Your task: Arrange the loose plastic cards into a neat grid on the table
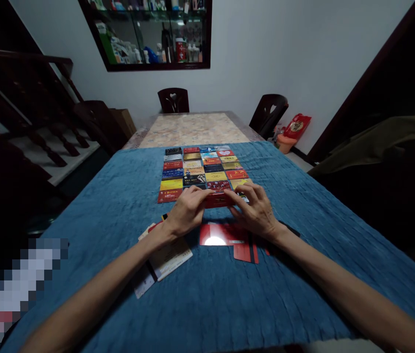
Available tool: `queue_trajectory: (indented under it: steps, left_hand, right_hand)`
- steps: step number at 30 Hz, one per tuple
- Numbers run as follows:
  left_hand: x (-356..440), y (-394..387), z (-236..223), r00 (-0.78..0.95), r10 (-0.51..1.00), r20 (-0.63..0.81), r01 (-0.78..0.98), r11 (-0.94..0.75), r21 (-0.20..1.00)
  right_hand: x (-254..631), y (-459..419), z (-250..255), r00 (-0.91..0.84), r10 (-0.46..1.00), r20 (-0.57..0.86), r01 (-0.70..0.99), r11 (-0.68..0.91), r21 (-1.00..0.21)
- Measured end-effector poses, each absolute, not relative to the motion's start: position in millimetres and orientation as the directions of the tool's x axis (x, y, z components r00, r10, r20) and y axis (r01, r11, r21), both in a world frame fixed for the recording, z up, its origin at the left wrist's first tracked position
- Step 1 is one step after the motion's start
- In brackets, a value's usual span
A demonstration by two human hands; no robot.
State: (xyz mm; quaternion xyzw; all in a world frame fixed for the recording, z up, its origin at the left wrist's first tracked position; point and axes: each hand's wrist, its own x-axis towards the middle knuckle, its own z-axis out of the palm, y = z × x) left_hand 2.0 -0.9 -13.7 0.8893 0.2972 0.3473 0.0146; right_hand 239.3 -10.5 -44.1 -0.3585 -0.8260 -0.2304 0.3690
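Both my hands pinch a red card (pixel 219 200) by its two sides, tilted up at the near edge of a grid of cards (pixel 193 166). My left hand (pixel 188 210) grips its left end, and my right hand (pixel 254 210) its right end. Several bright cards in red, yellow, black and blue lie in rows beyond them. Under and beside my left wrist are loose pale cards (pixel 172 257). Between my forearms lie a shiny red card (pixel 209 235) and a red card with a dark stripe (pixel 244 253). A dark card (pixel 289 228) shows partly behind my right wrist.
A blue cloth (pixel 119 196) covers the near table; the far tabletop (pixel 196 128) is patterned. Dark chairs (pixel 173 100) stand around it. A red bag (pixel 298 126) and an orange bin (pixel 286 143) are on the floor at right. Stair railings (pixel 27 56) rise at left.
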Motion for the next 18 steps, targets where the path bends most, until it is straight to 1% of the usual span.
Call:
queue_trajectory:
  steps: [3, 5, 8, 14, 18]
  left_hand:
    - [4, -2, -14, 0.553, 0.574, 0.605, 0.555, -0.795, 0.247]
    - [5, -3, -14, 0.534, 0.585, 0.610, 0.578, -0.779, 0.241]
    - [6, -3, -15, 0.525, 0.583, 0.619, 0.614, -0.764, 0.199]
    - [8, 0, -16, 0.550, 0.604, 0.577, 0.674, -0.729, 0.120]
    - [10, 1, -16, 0.549, 0.603, 0.579, 0.710, -0.702, 0.058]
  right_hand:
    - [240, -11, -43, -0.459, 0.462, 0.759, 0.778, 0.621, 0.092]
    - [241, -10, -42, -0.457, 0.450, 0.767, 0.776, 0.624, 0.096]
    - [243, -8, -41, -0.461, 0.422, 0.781, 0.763, 0.638, 0.106]
    - [248, -1, -42, -0.445, 0.487, 0.752, 0.777, 0.627, 0.054]
    - [252, 5, -42, -0.477, 0.475, 0.740, 0.761, 0.645, 0.076]
